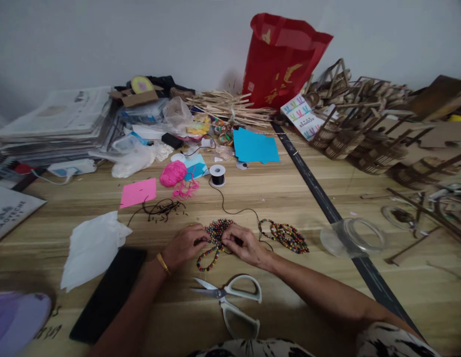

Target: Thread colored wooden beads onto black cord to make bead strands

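A string of coloured beads [214, 240] is pinched between the left hand [183, 246] and the right hand [244, 243], fingers closed on it, near the front middle of the wooden table [290, 193]. A second beaded string [286, 235] lies just right. White-handled scissors [233, 297] lie open nearer the person, and black cord runs back to a spool [217, 175]
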A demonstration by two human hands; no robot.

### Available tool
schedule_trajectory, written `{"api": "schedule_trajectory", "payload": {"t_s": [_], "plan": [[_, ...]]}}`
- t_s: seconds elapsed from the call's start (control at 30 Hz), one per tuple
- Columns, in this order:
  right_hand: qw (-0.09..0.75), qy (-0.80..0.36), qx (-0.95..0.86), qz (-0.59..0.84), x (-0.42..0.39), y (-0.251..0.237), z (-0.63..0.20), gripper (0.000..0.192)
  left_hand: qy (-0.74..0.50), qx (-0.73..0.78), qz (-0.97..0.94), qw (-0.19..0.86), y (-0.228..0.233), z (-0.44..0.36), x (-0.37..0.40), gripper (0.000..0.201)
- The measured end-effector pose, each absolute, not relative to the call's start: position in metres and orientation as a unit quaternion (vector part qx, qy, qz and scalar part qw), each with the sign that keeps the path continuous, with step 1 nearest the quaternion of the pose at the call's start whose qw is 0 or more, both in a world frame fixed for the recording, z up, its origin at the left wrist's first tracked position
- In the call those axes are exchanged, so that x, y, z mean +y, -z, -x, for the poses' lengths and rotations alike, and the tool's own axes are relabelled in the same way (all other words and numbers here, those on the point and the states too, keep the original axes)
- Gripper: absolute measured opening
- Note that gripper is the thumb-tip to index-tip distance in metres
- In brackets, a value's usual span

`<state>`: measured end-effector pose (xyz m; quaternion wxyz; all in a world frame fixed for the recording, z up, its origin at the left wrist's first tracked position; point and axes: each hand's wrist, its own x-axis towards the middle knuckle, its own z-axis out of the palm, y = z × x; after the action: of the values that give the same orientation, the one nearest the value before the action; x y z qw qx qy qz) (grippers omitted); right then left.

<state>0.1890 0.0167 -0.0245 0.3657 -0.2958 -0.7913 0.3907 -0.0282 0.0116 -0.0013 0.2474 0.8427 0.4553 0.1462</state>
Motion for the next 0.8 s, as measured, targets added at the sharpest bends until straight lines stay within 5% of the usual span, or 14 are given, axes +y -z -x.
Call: {"api": "schedule_trajectory", "payload": {"t_s": [0.43, 0.8], "plan": [[0.363, -0.412, -0.776, 0.309, 0.0164, 0.0224, -0.1882, 0.013, -0.184, 0.46, -0.833, 0.245, -0.0007, 0.028, 0.0105, 0.011], [0.367, -0.416, -0.77, 0.314, 0.017, 0.0202, -0.188, 0.012, -0.358, 0.479, -0.641, 0.481, 0.0025, 0.0208, 0.0099, 0.011]]}}
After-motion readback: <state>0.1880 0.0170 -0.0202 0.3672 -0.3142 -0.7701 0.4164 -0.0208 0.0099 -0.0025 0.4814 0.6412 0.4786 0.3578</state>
